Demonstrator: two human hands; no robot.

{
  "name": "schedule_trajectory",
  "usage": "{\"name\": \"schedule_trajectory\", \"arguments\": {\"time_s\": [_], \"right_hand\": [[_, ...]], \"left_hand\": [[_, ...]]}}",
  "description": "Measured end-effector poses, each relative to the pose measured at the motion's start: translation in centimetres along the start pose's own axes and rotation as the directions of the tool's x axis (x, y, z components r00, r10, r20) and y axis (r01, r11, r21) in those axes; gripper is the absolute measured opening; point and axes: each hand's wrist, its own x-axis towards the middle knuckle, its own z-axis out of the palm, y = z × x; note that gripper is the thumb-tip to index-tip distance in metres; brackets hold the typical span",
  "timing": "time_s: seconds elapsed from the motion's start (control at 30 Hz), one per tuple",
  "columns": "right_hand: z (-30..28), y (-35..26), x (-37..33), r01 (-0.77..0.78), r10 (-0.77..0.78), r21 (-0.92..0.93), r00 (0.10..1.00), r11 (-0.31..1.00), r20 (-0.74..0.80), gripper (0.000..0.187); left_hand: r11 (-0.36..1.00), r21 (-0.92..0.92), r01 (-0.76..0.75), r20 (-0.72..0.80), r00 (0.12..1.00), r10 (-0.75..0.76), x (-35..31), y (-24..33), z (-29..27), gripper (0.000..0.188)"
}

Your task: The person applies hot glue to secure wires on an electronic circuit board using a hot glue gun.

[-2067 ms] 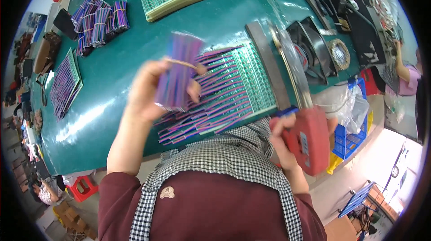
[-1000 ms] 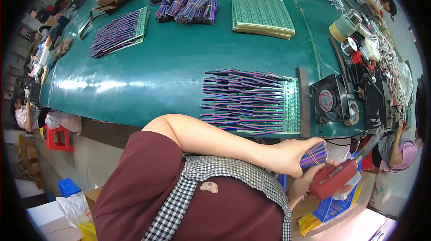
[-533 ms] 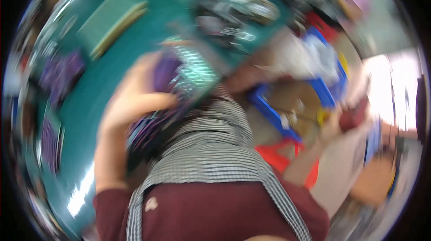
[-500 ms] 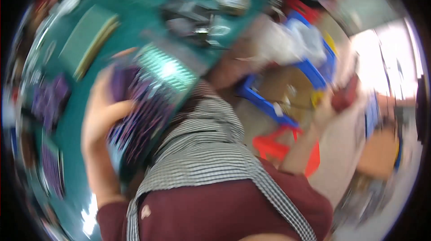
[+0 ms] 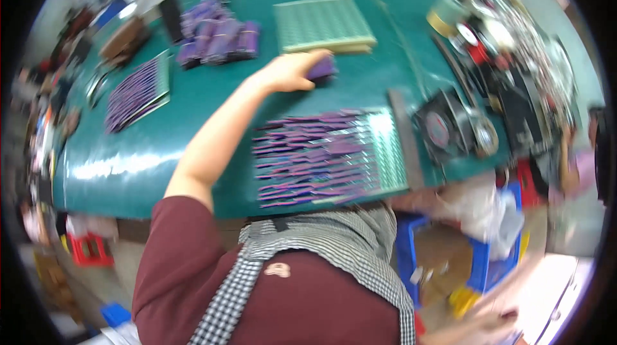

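Observation:
My left hand (image 5: 290,72) reaches across the table, closed around a small purple bundle (image 5: 322,68) just in front of a stack of pale green ridged boards (image 5: 325,22). Nearer to me, rows of thin purple strips (image 5: 308,160) lie across a green ridged board (image 5: 388,152), with a dark flat bar (image 5: 404,139) along its right edge. Far down at the right, my right hand (image 5: 485,326) is blurred, away from the table. Its fingers are closed on a small dark red object (image 5: 509,314) whose kind I cannot make out.
Several purple bundles (image 5: 222,36) lie on the green table (image 5: 148,165) at the back left, near another strip-covered board (image 5: 136,93). A black tape dispenser (image 5: 443,127) stands at the right. Below it are a blue crate (image 5: 406,255) and a plastic bag (image 5: 508,223).
The view has swung toward the table. My left hand has moved from the strip-covered board, now lying flat, to beside the green stack. My right hand remains out at the right.

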Motion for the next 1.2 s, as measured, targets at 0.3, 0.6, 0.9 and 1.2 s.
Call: {"name": "schedule_trajectory", "arguments": {"time_s": [0.3,0.6,0.9,1.2], "right_hand": [[35.4,5.7,-3.2,-0.152,0.160,0.056,0.972,0.987,-0.170,0.044],[42.5,3.2,-4.4,-0.188,0.202,0.141,0.974,0.972,-0.098,0.041],[43.9,3.2,-4.6,-0.205,0.218,0.158,0.973,0.966,-0.074,0.038],[44.8,3.5,-5.9,-0.247,0.258,0.170,0.965,0.954,-0.043,0.035]], "left_hand": [[0.926,0.377,0.004,-0.184,0.981,0.070,-3.3,5.3,-1.7,0.079],[0.051,0.338,0.940,-0.874,0.333,-0.353,-19.1,-7.3,-9.9,0.067],[0.071,0.450,0.890,-0.687,0.396,-0.609,-22.1,-7.1,-16.1,0.041],[-0.150,0.674,0.723,-0.701,0.563,-0.438,-27.4,-7.0,-23.8,0.012]]}}
